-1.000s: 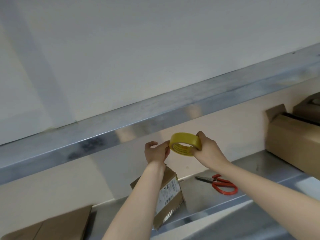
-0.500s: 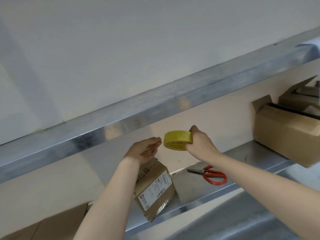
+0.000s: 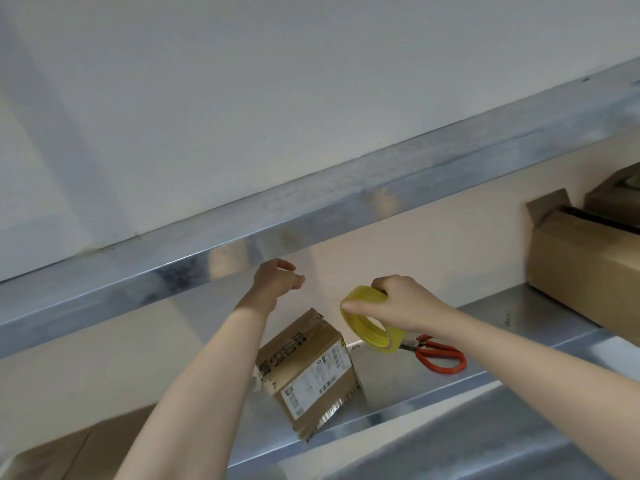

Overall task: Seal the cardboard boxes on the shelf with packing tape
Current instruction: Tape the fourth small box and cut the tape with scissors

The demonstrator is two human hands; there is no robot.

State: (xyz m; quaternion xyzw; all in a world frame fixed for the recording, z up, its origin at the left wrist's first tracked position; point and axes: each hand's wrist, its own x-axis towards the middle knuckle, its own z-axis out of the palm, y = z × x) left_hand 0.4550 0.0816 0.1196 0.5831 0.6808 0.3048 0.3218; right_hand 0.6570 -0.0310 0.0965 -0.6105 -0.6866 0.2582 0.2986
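Observation:
My right hand (image 3: 401, 306) grips a yellow roll of packing tape (image 3: 367, 327) above the metal shelf (image 3: 519, 317). My left hand (image 3: 275, 284) is raised to the roll's left with fingertips pinched; a faint clear strip of tape seems to run from it to the roll. Below both hands a small cardboard box (image 3: 311, 368) with a white shipping label stands tilted near the shelf's front edge, with old tape on its seams. A large open cardboard box (image 3: 581, 278) stands on the shelf at the right, flaps up.
Red-handled scissors (image 3: 440, 356) lie on the shelf right of the small box. Another cardboard box (image 3: 69, 452) shows at the lower left. The upper shelf's metal beam (image 3: 311, 209) runs just above my left hand.
My left hand has drawn away from the roll, up and to the left. My right hand has tilted the roll and lowered it toward the small box.

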